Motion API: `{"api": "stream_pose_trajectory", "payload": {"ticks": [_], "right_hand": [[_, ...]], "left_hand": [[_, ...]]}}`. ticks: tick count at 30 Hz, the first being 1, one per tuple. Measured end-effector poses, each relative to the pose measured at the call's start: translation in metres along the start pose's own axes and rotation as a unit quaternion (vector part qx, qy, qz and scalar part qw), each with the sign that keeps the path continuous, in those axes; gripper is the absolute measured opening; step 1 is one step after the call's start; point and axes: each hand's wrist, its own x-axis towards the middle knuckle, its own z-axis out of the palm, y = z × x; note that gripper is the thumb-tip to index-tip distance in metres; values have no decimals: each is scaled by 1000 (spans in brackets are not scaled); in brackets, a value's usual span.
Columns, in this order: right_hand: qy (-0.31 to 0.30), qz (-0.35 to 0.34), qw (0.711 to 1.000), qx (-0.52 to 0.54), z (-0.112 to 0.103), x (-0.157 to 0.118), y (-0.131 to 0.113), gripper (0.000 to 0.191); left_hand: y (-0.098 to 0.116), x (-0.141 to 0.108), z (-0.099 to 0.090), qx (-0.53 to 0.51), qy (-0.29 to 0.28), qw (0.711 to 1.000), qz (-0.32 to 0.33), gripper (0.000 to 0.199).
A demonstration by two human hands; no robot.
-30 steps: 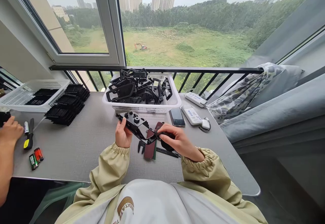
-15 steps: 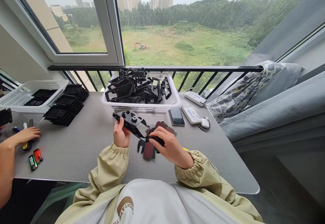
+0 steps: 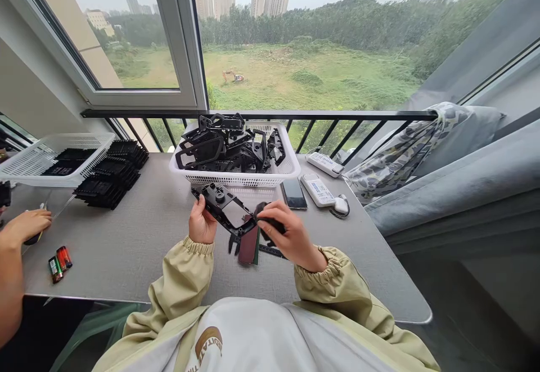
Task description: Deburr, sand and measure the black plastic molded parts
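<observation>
A black plastic frame point(image 3: 219, 198) with a wide opening is held up over the table by my left hand point(image 3: 202, 221), thumb on top at its left end. My right hand point(image 3: 284, 231) is closed around a dark, soft-looking item point(image 3: 270, 223) at the frame's right end; its exact shape is partly hidden by the fingers. Beneath them on the table lie a dark red sanding sheet point(image 3: 248, 246) with a green edge and a black caliper point(image 3: 273, 251), partly covered by the hand and sheet.
Behind is a white basket point(image 3: 236, 179) of black frames. Right of it lie a phone point(image 3: 294, 193) and white devices point(image 3: 317, 190). At left are stacked black parts point(image 3: 103, 183), another basket point(image 3: 37, 178), batteries point(image 3: 59, 262) and another person's hand point(image 3: 31, 225).
My right hand and the dark item have moved right along the frame. The frame has shifted slightly right and turned, showing its opening more. The other person's hand has moved left.
</observation>
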Motion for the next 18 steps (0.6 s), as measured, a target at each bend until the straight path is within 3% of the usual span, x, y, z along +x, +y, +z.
{"api": "stream_pose_trajectory", "payload": {"ticks": [3,6,8,13,18], "right_hand": [[-33,9,999,-25,2,-1,3,8],[17,57,996,-63,0,0,5,10],[19,66,997,-36,-2,1,3,10],[-78,23,996,36,8,2,-3,12],[40,88,995,-8,16,2,10,10]], "left_hand": [[-1,-1,0,6,-8,1000,-2,23],[-1,-3,-2,12,-34,999,-2,19],[-2,-5,-3,12,-49,999,-5,15],[-3,-13,-5,37,-95,994,-33,16],[-3,-25,-9,60,-157,983,-73,20]]}}
